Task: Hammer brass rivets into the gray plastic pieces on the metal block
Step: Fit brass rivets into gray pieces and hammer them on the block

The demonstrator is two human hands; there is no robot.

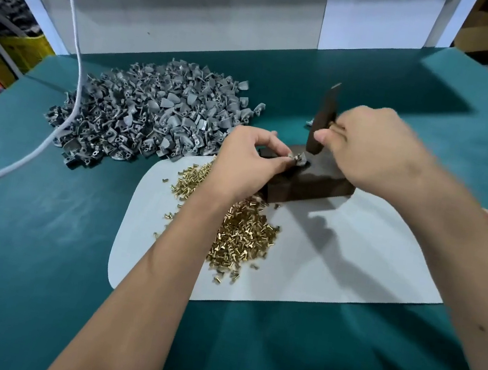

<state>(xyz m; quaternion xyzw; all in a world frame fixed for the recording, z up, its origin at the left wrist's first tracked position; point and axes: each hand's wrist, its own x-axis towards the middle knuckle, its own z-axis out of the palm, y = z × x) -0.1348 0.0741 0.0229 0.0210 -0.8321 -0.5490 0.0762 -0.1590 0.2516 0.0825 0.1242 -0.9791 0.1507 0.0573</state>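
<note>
The heap of brass rivets (pixel 242 232) lies under the left wrist. The left hand (pixel 246 160) pinches a small gray piece (pixel 299 159) on the metal block (pixel 316 183). It looks light and stiff, best held by its edges. Just beyond, the right hand (pixel 372 147) grips a hammer (pixel 323 120).

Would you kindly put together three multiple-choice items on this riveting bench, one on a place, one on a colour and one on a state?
1. Where is the pile of gray plastic pieces?
A. Left of the metal block
B. Right of it
C. On top of it

2. What colour is the table cover?
A. Red
B. Teal green
C. Yellow

3. What is the right hand doing?
A. Lying flat on the table
B. Scooping brass rivets
C. Gripping the hammer

Answers: 1 A, the pile lies far left of the block. 2 B, the cloth is teal. 3 C, its fingers wrap the handle, head above the block.
</note>
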